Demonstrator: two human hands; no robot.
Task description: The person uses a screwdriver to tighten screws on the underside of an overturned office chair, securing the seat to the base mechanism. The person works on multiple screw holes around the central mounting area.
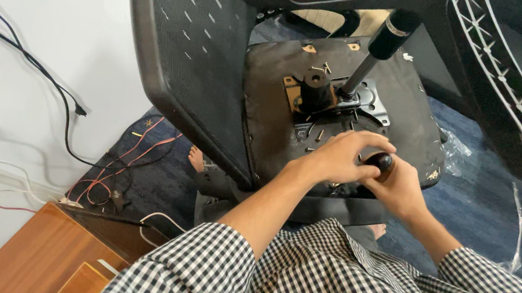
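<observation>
An upturned black office chair lies before me, its seat underside (pixel 267 109) facing up with a metal mounting plate (pixel 371 101) and a black gas cylinder (pixel 375 53) rising from it. Several loose screws (pixel 322 70) lie on the seat. My left hand (pixel 344 155) curls over the near edge of the plate, fingers closed around something I cannot make out. My right hand (pixel 402 188) grips a black round tool handle (pixel 382 161), pressed against my left hand.
The chair's mesh backrest (pixel 186 42) stands at the left. Another chair's black plastic frame (pixel 501 60) hangs at the top right. Black and red cables (pixel 120 165) lie on the blue carpet by the white wall. A wooden cabinet (pixel 42 251) sits at the lower left. Bare feet (pixel 197 158) show below.
</observation>
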